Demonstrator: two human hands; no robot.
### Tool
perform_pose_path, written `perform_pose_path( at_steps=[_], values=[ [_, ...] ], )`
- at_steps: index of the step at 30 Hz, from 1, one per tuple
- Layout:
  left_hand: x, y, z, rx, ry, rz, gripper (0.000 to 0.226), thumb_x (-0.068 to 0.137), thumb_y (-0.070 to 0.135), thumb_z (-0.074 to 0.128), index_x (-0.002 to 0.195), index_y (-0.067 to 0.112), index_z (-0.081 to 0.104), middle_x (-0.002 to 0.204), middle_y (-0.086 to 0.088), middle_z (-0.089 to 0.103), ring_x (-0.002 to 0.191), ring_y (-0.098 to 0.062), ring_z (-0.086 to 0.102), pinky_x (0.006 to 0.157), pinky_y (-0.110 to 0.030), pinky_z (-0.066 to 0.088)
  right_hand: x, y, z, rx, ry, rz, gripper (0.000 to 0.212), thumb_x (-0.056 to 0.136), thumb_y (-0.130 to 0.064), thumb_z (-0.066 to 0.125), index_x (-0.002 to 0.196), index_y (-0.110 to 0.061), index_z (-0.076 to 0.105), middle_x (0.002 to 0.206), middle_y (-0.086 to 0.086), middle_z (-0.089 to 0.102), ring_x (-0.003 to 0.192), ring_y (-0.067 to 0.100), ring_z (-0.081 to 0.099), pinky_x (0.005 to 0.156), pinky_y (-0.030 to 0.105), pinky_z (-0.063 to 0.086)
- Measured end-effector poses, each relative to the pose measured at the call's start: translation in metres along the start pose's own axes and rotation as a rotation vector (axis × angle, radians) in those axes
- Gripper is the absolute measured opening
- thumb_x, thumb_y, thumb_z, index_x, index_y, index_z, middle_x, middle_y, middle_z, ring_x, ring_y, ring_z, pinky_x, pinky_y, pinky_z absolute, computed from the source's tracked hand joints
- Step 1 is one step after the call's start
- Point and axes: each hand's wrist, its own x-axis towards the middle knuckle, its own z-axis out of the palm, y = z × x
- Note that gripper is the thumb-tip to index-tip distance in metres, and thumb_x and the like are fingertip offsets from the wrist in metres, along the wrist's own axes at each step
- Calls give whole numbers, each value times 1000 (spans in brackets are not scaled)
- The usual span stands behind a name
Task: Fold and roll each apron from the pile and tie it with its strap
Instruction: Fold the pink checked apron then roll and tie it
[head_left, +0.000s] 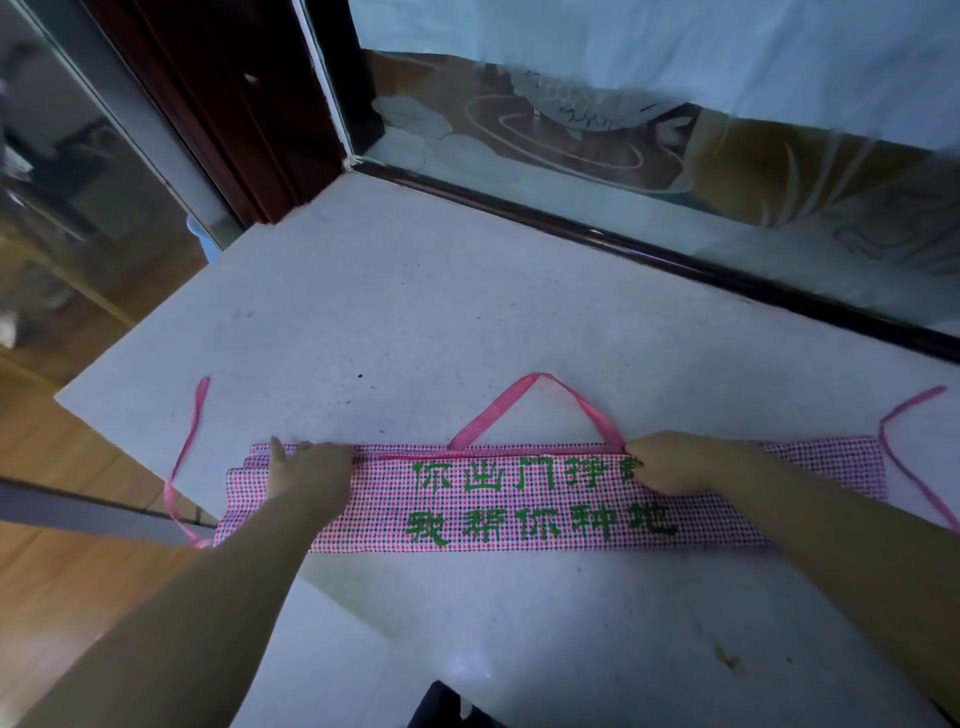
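A pink checked apron (498, 519) with green printed characters lies folded into a long flat band across the white table (441, 312). Its pink neck loop (535, 395) sticks out past the far edge. One pink waist strap (184, 457) trails off the left end and over the table edge, and another waist strap (904, 457) curls at the right end. My left hand (306, 475) grips the band's far edge near its left end, fingers curled over the fabric. My right hand (675, 462) grips the far edge right of the loop.
A glass panel with etched patterns (623, 130) in a dark frame runs along the table's far side. A dark wooden post (234, 104) stands at the back left. Wooden floor (52, 571) lies beyond the table's left edge. A dark object (447, 709) shows at the bottom edge.
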Motion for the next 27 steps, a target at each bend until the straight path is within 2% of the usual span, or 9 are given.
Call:
perform_pose_path(
  at_steps=[2, 8, 12, 14, 16, 18, 21, 23, 27],
  values=[
    [0, 3, -1, 9, 30, -28, 52, 93, 6, 30, 139, 25, 43, 138, 0, 51, 132, -25, 43, 116, -58, 9, 2, 1, -2, 17, 10, 7, 31, 98, -24, 35, 120, -11, 52, 125, 11, 56, 107, 23, 55, 92, 31, 44],
    [14, 3, -10, -53, 71, -36, 47, 92, 6, 27, 131, 17, 49, 128, -1, 52, 123, -24, 50, 116, -59, 7, 7, 3, 4, -31, 63, 9, 21, 96, -30, 35, 99, -18, 53, 103, 4, 60, 88, 18, 56, 83, 32, 48],
    [15, 10, -20, 13, 106, -20, 40, 96, 7, 27, 129, 18, 48, 121, 2, 60, 121, -22, 52, 115, -61, 2, 3, 1, 6, -65, 123, 22, 28, 97, -33, 36, 115, -16, 50, 114, 6, 58, 88, 18, 50, 80, 31, 42],
    [11, 16, -20, 44, 147, -55, 39, 96, 10, 29, 131, 18, 45, 127, 1, 57, 126, -23, 47, 115, -63, 4, 2, 3, 8, -54, 144, 23, 34, 98, -35, 35, 123, -14, 47, 119, 7, 57, 88, 18, 47, 78, 30, 39],
    [4, 26, -16, 5, 191, -101, 42, 97, 14, 29, 138, 20, 37, 146, -5, 39, 141, -27, 29, 113, -66, 2, 2, 5, 10, -28, 164, 16, 35, 98, -35, 34, 123, -15, 47, 118, 7, 58, 88, 18, 48, 77, 29, 39],
    [-5, 44, -4, -52, 278, -11, 42, 101, 24, 25, 143, 22, 31, 155, -8, 25, 147, -30, 13, 110, -67, -1, 3, 7, 12, -4, 173, 18, 35, 98, -35, 34, 123, -15, 48, 116, 7, 58, 88, 18, 50, 78, 29, 40],
    [-20, 76, 20, -121, 438, 395, 47, 100, 40, 28, 139, 21, 45, 150, -9, 39, 143, -31, 25, 110, -69, 12, 5, 8, 12, 23, 174, 6, 34, 100, -33, 32, 123, -13, 48, 118, 9, 58, 88, 18, 49, 76, 29, 40],
    [-24, 93, 32, -78, 430, 571, 50, 100, 45, 25, 143, 23, 41, 152, -7, 34, 144, -29, 21, 114, -64, 7, 5, 10, 12, 59, 182, -17, 25, 100, -30, 32, 111, -15, 49, 112, 10, 58, 86, 18, 49, 73, 28, 39],
    [-22, 104, 45, -99, 330, 524, 58, 102, 53, 13, 151, 24, 21, 157, -7, 25, 145, -34, 15, 110, -57, 6, 4, 9, 10, 78, 178, -38, 13, 100, -28, 32, 95, -18, 40, 93, 2, 49, 82, 17, 50, 63, 26, 36]
  ],
)
